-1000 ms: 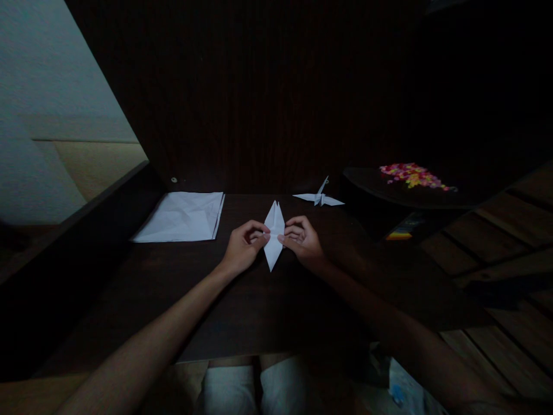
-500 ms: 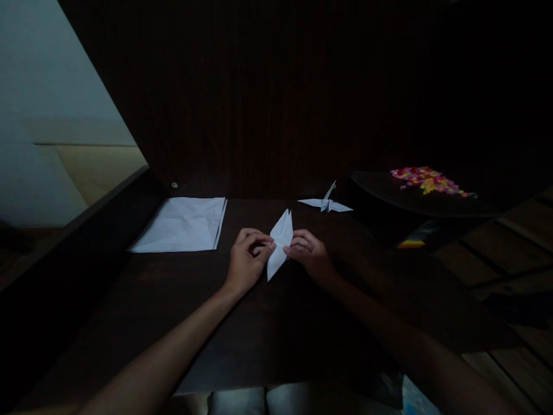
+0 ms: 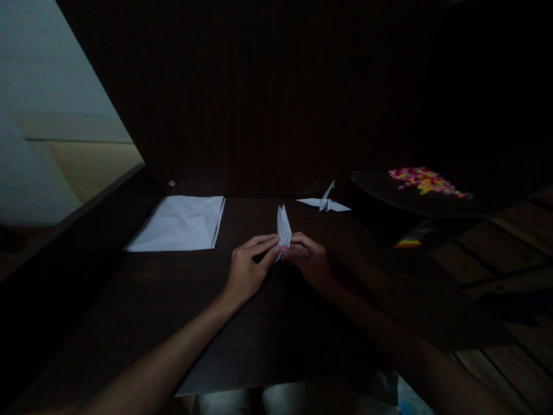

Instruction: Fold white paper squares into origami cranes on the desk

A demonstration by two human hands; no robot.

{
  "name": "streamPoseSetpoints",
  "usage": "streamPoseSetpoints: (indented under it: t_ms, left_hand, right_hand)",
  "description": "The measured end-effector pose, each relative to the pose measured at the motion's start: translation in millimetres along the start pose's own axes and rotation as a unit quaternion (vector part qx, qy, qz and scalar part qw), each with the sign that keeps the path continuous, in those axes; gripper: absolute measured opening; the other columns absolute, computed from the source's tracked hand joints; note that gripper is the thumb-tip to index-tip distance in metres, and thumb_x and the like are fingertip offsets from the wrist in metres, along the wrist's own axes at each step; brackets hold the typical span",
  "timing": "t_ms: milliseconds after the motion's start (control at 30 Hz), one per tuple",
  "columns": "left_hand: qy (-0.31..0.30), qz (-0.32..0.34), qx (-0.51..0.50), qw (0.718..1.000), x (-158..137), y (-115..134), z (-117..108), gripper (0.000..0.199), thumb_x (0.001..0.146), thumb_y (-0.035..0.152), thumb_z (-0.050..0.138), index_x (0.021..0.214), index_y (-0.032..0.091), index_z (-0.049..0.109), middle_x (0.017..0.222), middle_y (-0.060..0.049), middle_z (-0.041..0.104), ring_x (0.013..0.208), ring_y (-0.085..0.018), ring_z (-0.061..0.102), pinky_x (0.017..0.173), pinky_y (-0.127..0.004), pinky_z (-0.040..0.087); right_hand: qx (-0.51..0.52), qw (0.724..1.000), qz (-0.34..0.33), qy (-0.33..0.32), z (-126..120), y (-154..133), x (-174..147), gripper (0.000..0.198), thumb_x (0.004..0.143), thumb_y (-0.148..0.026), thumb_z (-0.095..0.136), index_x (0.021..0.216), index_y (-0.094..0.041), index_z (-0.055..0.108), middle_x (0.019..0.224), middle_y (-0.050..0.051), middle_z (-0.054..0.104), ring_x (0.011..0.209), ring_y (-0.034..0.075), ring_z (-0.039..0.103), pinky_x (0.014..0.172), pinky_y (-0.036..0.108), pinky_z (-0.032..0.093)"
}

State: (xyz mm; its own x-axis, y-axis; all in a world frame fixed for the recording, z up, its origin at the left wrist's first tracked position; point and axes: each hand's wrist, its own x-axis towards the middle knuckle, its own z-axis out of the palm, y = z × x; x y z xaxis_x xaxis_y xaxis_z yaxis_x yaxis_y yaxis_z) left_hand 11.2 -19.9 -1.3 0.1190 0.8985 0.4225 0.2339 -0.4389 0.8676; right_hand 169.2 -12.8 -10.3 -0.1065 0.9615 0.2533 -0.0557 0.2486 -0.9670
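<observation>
Between my hands stands a piece of folded white paper [image 3: 284, 226], narrow and pointed, with its split tips upward. My left hand [image 3: 250, 262] pinches its left side between thumb and fingers. On the other side my right hand [image 3: 311, 260] grips it, thumb in front and fingers curled behind. The paper's lower part is mostly hidden by both thumbs. Beyond my right hand, a finished-looking white origami crane [image 3: 325, 203] rests on the dark table with its wings spread.
Creased white square sheets [image 3: 181, 223] lie stacked at the left, near a raised dark side board [image 3: 73, 230]. A dark panel [image 3: 259, 104] rises behind the table. At the right, a dark curved shelf [image 3: 371, 187] bears a heap of small colourful pieces [image 3: 425, 180].
The folded paper has gone from a wide, flat diamond shape to a narrower one, its sides brought together. My hands have drawn closer to each other around it.
</observation>
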Motion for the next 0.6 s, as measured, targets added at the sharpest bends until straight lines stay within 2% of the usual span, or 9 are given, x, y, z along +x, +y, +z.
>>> streamPoseSetpoints:
  t_ms: [100, 167, 333, 467, 533, 600]
  left_hand:
    - [-0.02, -0.033, -0.039, 0.998, -2, 3, 1, 0.027, 0.084, 0.027, 0.062, 0.108, 0.019, 0.07, 0.113, -0.006, 0.069, 0.106, -0.02, 0.063, 0.098, -0.033, 0.046]
    - [-0.024, -0.068, -0.075, 0.995, -3, 5, 2, 0.03, 0.084, 0.03, 0.061, 0.11, 0.019, 0.069, 0.114, -0.006, 0.069, 0.105, -0.021, 0.064, 0.095, -0.032, 0.048]
    - [-0.056, -0.121, -0.179, 0.975, -4, 7, 5, 0.039, 0.081, 0.034, 0.065, 0.116, 0.016, 0.066, 0.108, -0.006, 0.071, 0.094, -0.022, 0.068, 0.082, -0.03, 0.054]
    - [-0.057, -0.148, -0.219, 0.963, -1, 6, 5, 0.036, 0.078, 0.033, 0.067, 0.107, 0.014, 0.069, 0.103, -0.007, 0.072, 0.095, -0.023, 0.067, 0.082, -0.029, 0.053]
    - [-0.047, -0.16, -0.211, 0.963, 0, 4, 4, 0.033, 0.077, 0.033, 0.066, 0.103, 0.013, 0.071, 0.098, -0.007, 0.074, 0.092, -0.023, 0.068, 0.079, -0.029, 0.053]
    - [-0.038, -0.173, -0.202, 0.963, 2, 1, 2, 0.032, 0.077, 0.031, 0.065, 0.102, 0.013, 0.071, 0.091, -0.007, 0.074, 0.084, -0.021, 0.068, 0.074, -0.028, 0.053]
  right_hand:
    - [-0.045, 0.998, -0.045, 0.013, -1, -3, 2, 0.025, 0.079, -0.043, 0.064, 0.07, -0.019, 0.067, 0.087, 0.004, 0.058, 0.076, 0.016, 0.06, 0.068, 0.028, 0.051]
    - [-0.066, 0.996, -0.048, 0.022, -2, -3, 2, 0.031, 0.083, -0.044, 0.058, 0.067, -0.019, 0.068, 0.089, 0.005, 0.057, 0.075, 0.015, 0.059, 0.067, 0.028, 0.051]
    - [-0.066, 0.996, -0.05, 0.028, -2, 3, 0, 0.017, 0.077, -0.037, 0.067, 0.085, -0.024, 0.073, 0.096, 0.004, 0.056, 0.072, 0.013, 0.058, 0.06, 0.026, 0.05]
    - [-0.083, 0.995, -0.048, 0.028, -2, 7, -1, 0.016, 0.077, -0.036, 0.068, 0.084, -0.023, 0.073, 0.094, 0.003, 0.054, 0.063, 0.009, 0.054, 0.05, 0.023, 0.045]
    - [-0.075, 0.996, -0.04, 0.03, -2, 9, -1, 0.019, 0.076, -0.035, 0.068, 0.091, -0.023, 0.071, 0.094, 0.002, 0.052, 0.062, 0.008, 0.052, 0.049, 0.022, 0.045]
    - [-0.035, 0.998, -0.023, 0.043, -1, 10, 1, 0.034, 0.074, -0.033, 0.07, 0.106, -0.024, 0.063, 0.093, 0.001, 0.052, 0.059, 0.007, 0.051, 0.047, 0.021, 0.046]
